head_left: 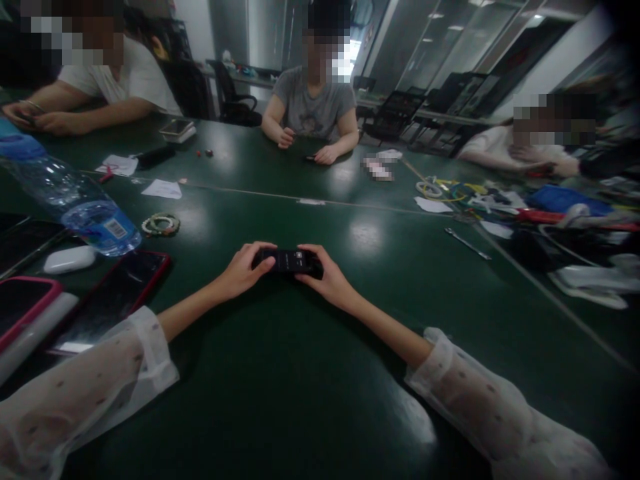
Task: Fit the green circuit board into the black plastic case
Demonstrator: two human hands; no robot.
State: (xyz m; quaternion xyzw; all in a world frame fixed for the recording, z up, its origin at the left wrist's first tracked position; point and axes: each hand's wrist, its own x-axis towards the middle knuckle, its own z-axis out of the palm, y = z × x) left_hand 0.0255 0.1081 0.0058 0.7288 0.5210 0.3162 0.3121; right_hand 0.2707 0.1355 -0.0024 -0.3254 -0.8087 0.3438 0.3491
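Observation:
A small black device (287,261) with white marks on its dark face lies sideways between my two hands, low over the green table (280,320). My left hand (250,268) grips its left end, the thumb resting on the face. Around the right end are the fingers and thumb of my right hand (323,270). The undersides of the device and of my fingertips are hidden, so I cannot tell whether it touches the table.
At the left stand a water bottle (97,210), a red-edged phone (117,293), a white case (70,259) and bracelets (161,225). A wrench (467,243) and a cable pile (450,190) lie right. Several people sit across the table.

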